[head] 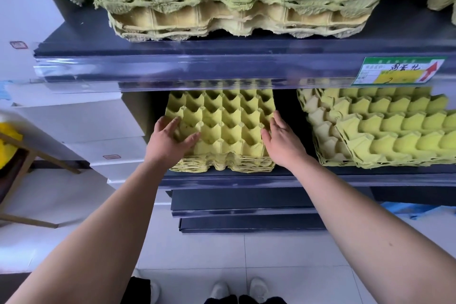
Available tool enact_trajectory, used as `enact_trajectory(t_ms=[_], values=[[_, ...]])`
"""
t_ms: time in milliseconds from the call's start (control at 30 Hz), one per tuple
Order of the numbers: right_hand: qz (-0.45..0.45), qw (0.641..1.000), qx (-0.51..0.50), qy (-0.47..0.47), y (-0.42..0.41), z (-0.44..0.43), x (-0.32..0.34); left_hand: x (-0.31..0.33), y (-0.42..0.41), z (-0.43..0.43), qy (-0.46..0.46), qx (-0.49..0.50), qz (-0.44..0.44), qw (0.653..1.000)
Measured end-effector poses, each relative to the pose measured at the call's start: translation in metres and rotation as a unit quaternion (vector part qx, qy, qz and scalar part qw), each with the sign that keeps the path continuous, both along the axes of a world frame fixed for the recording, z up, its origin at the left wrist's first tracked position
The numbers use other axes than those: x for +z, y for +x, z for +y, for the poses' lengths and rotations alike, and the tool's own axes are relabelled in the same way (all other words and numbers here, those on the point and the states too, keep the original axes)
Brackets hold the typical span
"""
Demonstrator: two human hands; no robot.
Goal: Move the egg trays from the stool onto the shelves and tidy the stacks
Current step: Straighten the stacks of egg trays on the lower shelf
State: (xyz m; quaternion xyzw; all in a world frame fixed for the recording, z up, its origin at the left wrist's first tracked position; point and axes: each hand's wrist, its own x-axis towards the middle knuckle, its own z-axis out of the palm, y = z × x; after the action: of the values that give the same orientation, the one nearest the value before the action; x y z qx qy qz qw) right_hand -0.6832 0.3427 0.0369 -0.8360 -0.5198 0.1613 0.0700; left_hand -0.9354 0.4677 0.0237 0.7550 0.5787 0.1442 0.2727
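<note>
A small stack of yellow egg trays (222, 128) lies on the middle shelf (246, 176), its front edge near the shelf lip. My left hand (170, 139) rests on the stack's left front corner, fingers spread over the cups. My right hand (282, 139) presses flat against the stack's right side with straight fingers. To the right on the same shelf lies a second, untidy stack of yellow trays (385, 131), its top trays skewed. A tall stack of greenish trays (234, 0) fills the upper shelf (197, 59).
A price label (398, 71) with a red arrow hangs on the upper shelf's rail. White boxes (81, 126) are stacked left of the shelves. A wooden stool (17, 165) with something yellow on it stands at the far left. Lower dark shelves (246, 207) jut out below.
</note>
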Motion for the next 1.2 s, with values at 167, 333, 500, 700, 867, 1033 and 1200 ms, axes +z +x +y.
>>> enact_trajectory(t_ms=[167, 333, 500, 700, 867, 1033, 1200], values=[[-0.042, 0.999, 0.010, -0.021, -0.002, 0.003, 0.007, 0.002, -0.001, 0.001, -0.029, -0.007, 0.023, 0.999], [-0.044, 0.998, 0.029, 0.019, -0.014, -0.014, 0.009, 0.007, -0.007, -0.018, -0.087, 0.022, -0.037, 0.995], [-0.006, 0.999, 0.028, 0.041, -0.015, -0.028, -0.003, 0.005, -0.001, -0.025, -0.085, 0.024, -0.044, 0.995], [-0.023, 0.999, 0.030, 0.023, -0.014, -0.024, 0.010, 0.006, 0.001, -0.030, -0.091, 0.025, -0.030, 0.995], [-0.056, 0.996, 0.055, 0.036, -0.022, -0.038, 0.035, 0.018, 0.004, -0.035, -0.028, 0.027, 0.057, 0.998], [-0.071, 0.989, 0.069, 0.108, -0.010, -0.079, 0.072, 0.051, 0.042, -0.077, 0.182, -0.040, 0.086, 0.979], [-0.091, 0.979, 0.074, 0.166, 0.038, -0.136, 0.100, 0.080, 0.110, -0.142, 0.240, -0.130, 0.035, 0.961]])
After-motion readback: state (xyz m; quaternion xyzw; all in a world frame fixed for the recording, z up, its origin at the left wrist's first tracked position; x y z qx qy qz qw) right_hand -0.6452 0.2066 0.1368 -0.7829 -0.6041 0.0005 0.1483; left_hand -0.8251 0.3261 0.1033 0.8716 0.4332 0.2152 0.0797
